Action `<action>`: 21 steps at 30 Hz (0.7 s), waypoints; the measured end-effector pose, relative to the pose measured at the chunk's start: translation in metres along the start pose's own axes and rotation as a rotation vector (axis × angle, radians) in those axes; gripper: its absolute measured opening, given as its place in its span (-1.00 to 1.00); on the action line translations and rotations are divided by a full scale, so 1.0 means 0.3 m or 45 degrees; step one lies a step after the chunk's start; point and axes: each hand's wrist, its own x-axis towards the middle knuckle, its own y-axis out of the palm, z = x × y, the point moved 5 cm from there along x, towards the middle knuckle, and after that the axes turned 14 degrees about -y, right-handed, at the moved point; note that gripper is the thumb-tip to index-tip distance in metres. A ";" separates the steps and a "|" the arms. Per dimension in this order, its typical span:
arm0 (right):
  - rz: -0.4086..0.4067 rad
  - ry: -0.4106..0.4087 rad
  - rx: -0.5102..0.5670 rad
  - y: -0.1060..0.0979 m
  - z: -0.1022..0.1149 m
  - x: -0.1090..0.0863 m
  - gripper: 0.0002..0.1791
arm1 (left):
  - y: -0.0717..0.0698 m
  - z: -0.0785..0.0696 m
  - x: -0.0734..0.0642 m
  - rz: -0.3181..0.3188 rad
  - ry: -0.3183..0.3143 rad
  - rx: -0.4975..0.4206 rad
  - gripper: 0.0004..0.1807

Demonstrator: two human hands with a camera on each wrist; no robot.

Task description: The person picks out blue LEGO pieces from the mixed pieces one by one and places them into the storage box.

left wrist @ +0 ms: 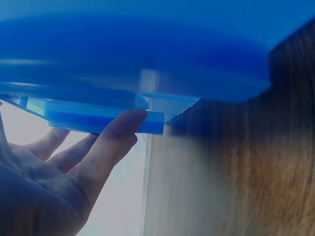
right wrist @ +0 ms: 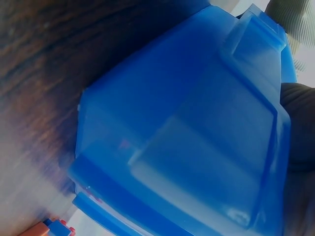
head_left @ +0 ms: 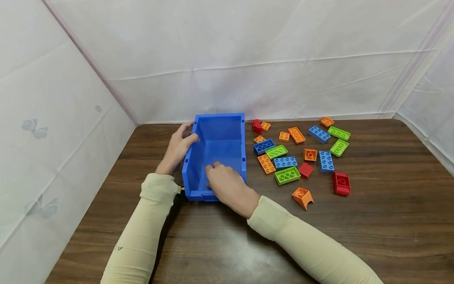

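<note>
A blue plastic storage bin point(head_left: 220, 150) stands on the table, its low front edge toward me. My left hand point(head_left: 176, 150) grips the bin's left wall, with the thumb on the rim and the fingers beyond it. In the left wrist view, the thumb of my left hand point(left wrist: 93, 167) lies across a blue edge. My right hand point(head_left: 228, 186) reaches over the bin's front right corner, fingers bent down inside. Its fingertips are partly hidden, so whether they hold anything cannot be seen. The right wrist view shows the bin's outer wall point(right wrist: 197, 157) close up.
Several loose toy building bricks lie right of the bin, including a green brick point(head_left: 287, 176), a light blue brick point(head_left: 285, 162), an orange brick point(head_left: 266, 164) and a red brick point(head_left: 341, 184). White sheeting point(head_left: 227, 59) hangs behind the wooden table point(head_left: 220, 244).
</note>
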 end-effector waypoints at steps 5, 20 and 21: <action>-0.017 0.011 0.001 -0.005 -0.003 0.000 -0.65 | -0.001 -0.009 -0.001 -0.002 -0.002 -0.001 -0.21; -0.036 0.008 0.020 0.000 -0.010 0.000 -0.72 | 0.004 0.000 -0.001 -0.008 -0.015 -0.009 -0.20; -0.035 0.008 0.022 -0.001 -0.010 0.001 -0.73 | 0.004 0.000 -0.001 -0.009 -0.017 -0.010 -0.20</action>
